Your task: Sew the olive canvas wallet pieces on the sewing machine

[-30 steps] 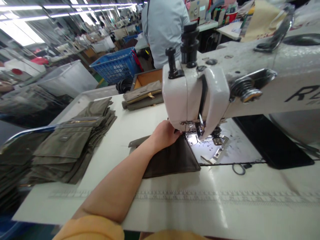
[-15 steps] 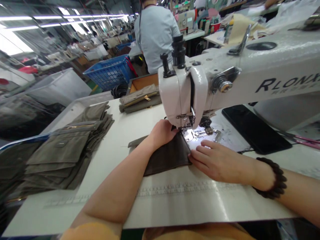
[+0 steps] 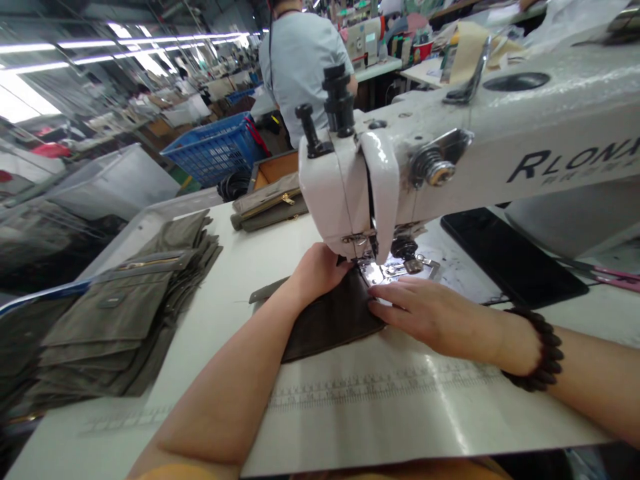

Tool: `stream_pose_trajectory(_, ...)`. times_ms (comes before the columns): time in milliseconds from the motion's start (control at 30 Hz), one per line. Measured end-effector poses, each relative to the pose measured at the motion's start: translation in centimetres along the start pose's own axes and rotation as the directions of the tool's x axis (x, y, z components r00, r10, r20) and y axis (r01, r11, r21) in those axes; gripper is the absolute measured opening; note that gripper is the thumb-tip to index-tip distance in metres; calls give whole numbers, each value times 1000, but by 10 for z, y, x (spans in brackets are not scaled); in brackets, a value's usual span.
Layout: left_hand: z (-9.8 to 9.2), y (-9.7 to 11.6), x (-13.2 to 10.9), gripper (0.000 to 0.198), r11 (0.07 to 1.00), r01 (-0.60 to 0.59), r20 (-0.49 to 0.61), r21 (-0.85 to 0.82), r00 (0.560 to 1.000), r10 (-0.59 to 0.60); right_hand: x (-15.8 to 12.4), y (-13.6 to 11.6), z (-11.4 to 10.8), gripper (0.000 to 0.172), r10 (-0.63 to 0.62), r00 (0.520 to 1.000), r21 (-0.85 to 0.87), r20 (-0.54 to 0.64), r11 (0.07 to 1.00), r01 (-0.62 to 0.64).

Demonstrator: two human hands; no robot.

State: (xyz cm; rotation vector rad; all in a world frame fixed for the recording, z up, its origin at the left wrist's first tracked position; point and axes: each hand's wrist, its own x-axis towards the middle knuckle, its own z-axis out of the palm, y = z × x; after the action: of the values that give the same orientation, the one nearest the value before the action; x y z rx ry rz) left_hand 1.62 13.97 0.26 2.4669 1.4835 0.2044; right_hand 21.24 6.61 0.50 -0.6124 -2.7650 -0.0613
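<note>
A dark brown fabric piece [image 3: 333, 317] lies flat beneath the sewing machine head [image 3: 345, 193]. My left hand [image 3: 316, 275] is curled at its far edge beside the presser foot, thumb on the cloth; the machine head partly hides its fingertips. On the right edge of the same piece rest the outstretched fingertips of my right hand [image 3: 425, 317], close to the lit metal needle plate [image 3: 395, 270]. A narrow strap-like end [image 3: 265, 291] sticks out left of the piece, past my left wrist.
Stacked olive fabric pieces with zippers [image 3: 115, 303] lie on the table's left. Behind are a folded zippered piece [image 3: 273, 203] and a blue basket [image 3: 213, 150]. A black phone [image 3: 515, 260] and pink-handled scissors [image 3: 615, 277] lie right. A person [image 3: 305, 63] sits ahead.
My right hand has slid slightly left along the fabric's edge, its fingers closer together. The fabric piece has turned a little under the machine. The whole view has shifted slightly.
</note>
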Motion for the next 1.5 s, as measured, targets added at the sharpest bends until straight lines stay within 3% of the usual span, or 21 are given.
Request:
stream_pose_trajectory(100, 2, -3, -1, 29, 997, -73, -51, 22, 996, 74, 0, 0, 3, 26, -63, 998, -35, 2, 997, 63)
stream_pose_trajectory(233, 6, -2, -5, 32, 998, -34, -91, 49, 995, 38, 0, -1, 5, 27, -152, 988, -68, -5, 986, 152)
stream_pose_trajectory(367, 12, 0, -5, 31, 998, -30, -131, 53, 991, 37, -1, -2, 5, 26, -150, 989, -80, 16, 985, 151)
stream_pose_trajectory(600, 7, 0, -3, 29, 976, -217, -147, -17, 966, 213, -1, -3, 4, 21, -160, 986, -69, 44, 984, 163)
stream_pose_trajectory(967, 10, -1, -1, 27, 975, -218, -168, -36, 963, 209, 0, -11, 6, 25, -187, 982, -106, 36, 976, 190)
stream_pose_trajectory(1300, 7, -1, 4, 24, 975, -221, -89, 3, 971, 221, 1, -15, 9, 31, -159, 987, -100, 6, 982, 159)
stream_pose_trajectory(1500, 7, 1, 4, 22, 978, -203, -103, -39, 975, 198, 3, -15, 8, 31, -157, 988, -108, 7, 982, 157)
